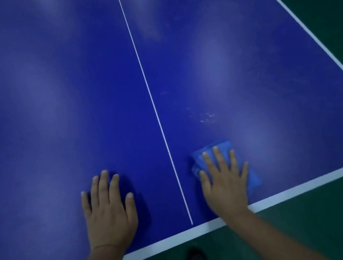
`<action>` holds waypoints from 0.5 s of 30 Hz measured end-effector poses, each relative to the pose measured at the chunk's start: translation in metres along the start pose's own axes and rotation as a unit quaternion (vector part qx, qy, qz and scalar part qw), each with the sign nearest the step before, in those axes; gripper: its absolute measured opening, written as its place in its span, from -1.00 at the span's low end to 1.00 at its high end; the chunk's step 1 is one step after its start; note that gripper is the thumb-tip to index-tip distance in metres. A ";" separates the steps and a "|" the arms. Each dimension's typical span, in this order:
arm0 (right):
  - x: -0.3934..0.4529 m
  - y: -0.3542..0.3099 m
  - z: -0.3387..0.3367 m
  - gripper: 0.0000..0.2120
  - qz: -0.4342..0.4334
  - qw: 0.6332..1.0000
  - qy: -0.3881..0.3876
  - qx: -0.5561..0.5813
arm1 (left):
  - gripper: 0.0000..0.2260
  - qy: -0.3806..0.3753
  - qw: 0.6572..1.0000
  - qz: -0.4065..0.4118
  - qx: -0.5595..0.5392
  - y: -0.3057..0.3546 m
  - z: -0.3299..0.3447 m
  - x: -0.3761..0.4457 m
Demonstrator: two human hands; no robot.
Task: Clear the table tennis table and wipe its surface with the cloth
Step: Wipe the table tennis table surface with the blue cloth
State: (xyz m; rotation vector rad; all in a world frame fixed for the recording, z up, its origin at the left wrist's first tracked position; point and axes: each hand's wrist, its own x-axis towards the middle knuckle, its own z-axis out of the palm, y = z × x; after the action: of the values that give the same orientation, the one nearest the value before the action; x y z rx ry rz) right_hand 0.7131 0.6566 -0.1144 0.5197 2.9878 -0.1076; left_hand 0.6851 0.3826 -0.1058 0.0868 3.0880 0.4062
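— Where is the cloth [212,149]?
— Folded on the blue bench [54,101], right of the thin white centre line [151,97], near the front edge.
— What holds it?
— The right hand [226,182] lies flat on it, fingers straight and spread.
— And the left hand [108,209]?
— Flat on the bare bench left of the line, fingers straight, holding nothing.
— Anything else?
— Pale scuffs [207,118] beyond the cloth; green floor [328,218] around.

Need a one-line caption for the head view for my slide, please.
Right hand presses the cloth flat on the blue table; left hand braces beside the centre line.
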 end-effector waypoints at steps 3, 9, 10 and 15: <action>0.019 0.018 -0.004 -0.40 0.115 0.993 0.012 0.040 | -0.42 -0.015 1.000 -0.013 0.002 0.018 0.012 -0.004; -0.049 -0.055 0.006 -0.47 -0.165 0.986 0.018 0.019 | -0.42 -0.016 0.999 -0.027 0.021 0.016 0.016 -0.003; -0.052 -0.046 0.008 -0.48 -0.227 0.974 0.010 0.008 | -0.42 -0.018 0.999 -0.028 0.024 0.017 0.017 -0.003; 0.011 0.065 0.002 -0.43 -0.033 0.999 0.027 -0.018 | -0.44 -0.019 0.999 -0.025 0.021 0.017 0.017 -0.002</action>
State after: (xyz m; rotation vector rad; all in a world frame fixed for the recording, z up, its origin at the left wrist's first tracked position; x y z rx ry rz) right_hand 0.7249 0.7208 -0.1205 0.4255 3.0541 -0.0461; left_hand 0.6889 0.4028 -0.1178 0.0171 3.0547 0.3328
